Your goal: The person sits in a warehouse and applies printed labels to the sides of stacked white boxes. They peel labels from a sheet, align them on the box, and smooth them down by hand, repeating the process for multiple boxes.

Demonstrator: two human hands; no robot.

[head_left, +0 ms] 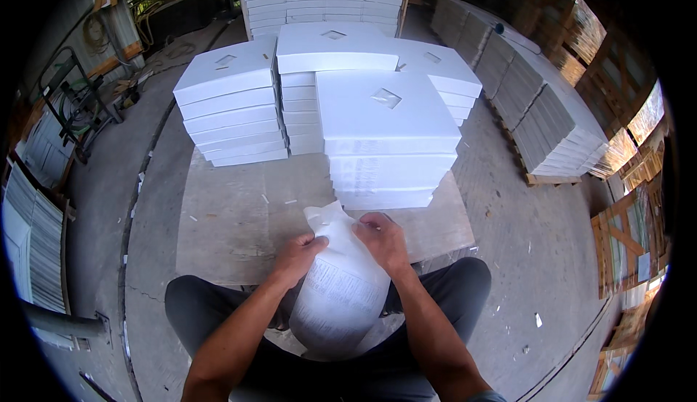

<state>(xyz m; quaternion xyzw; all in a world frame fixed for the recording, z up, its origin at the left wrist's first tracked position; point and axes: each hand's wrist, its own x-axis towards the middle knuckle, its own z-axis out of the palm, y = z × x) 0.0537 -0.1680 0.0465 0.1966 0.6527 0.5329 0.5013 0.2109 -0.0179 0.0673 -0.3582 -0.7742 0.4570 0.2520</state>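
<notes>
In the left hand [296, 257] was pinched one edge of a white bag [343, 293], near its crumpled upper end, the thumb pressed on the front. To the right of this, the right hand [382, 241] had its fingers curled at the opposite edge — it too seemed to grasp, although the fingertips were partly hidden. Below both hands the bag bulged, round and printed, between the bent legs [207, 308]. The step in hand, as I judge it, was the handling of this narrow end; the next move called for an even pinch on both sides — with the full-looking body kept steady below. Just beyond the hands was a low board [225, 220]; farther ahead, on it, stood stacks of white boxes [392, 173]. Well to the right of the right hand ran a row of pale stacks [555, 130].
</notes>
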